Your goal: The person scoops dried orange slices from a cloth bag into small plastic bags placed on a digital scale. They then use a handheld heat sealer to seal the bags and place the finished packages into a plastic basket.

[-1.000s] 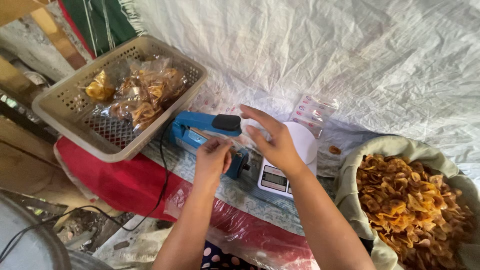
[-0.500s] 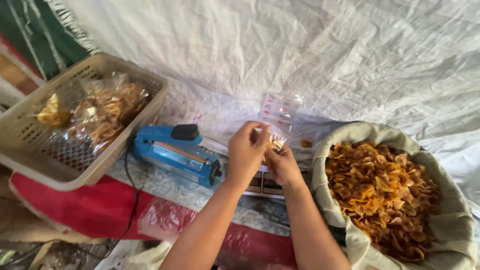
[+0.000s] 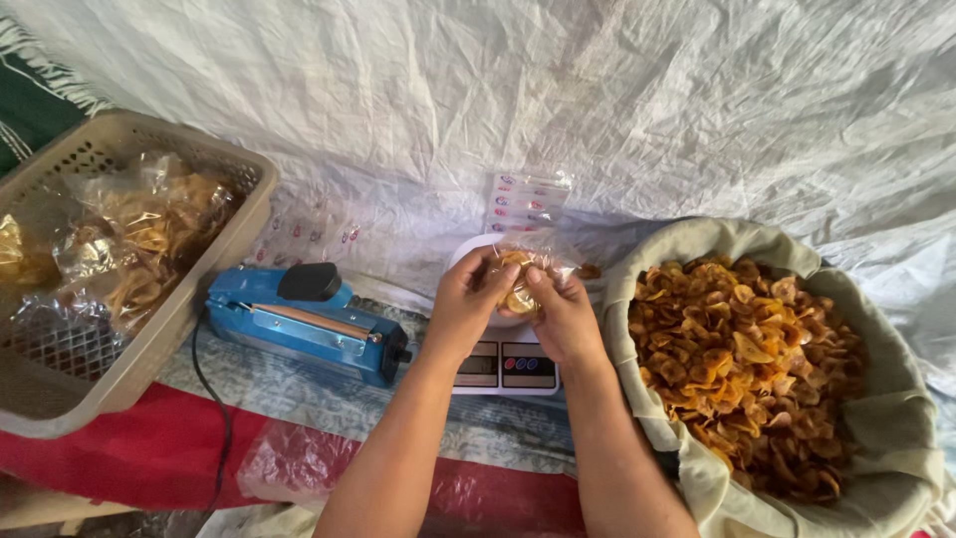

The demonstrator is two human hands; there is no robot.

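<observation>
Where the frame starts at far left, a beige plastic basket [image 3: 214, 259] sits on the red cloth [image 3: 129, 453], w/ sealed clear bags of chips [image 3: 149, 234] piled inside. Just right of it lies a blue heat sealer [image 3: 299, 324], black knob on top, black cord [image 3: 214, 418] trailing down over the cloth twd the bottom edge. Next, approx centre, a white digital scale [image 3: 503, 364] stands on the patterned mat, its display facing the person. Both hands meet just above the scale's pan. Left hand [image 3: 468, 304] is curled, thumb & fingertips pinched on the near-left edge of a small clear bag of chips [image 3: 523, 274]. Right hand [image 3: 568, 319] is likewise closed, fingers gripping the same bag from the right side; the two hands are touching or nearly so. The bag is held up between them, over the scale; can't tell if it rests on the pan. Behind, a stack of empty printed clear bags [image 3: 528, 199] lies on the white tarp [image 3: 597, 90]. Far right, a big cloth-lined sack [image 3: 896, 418] is full of loose orange-brown chips [image 3: 747, 369].
</observation>
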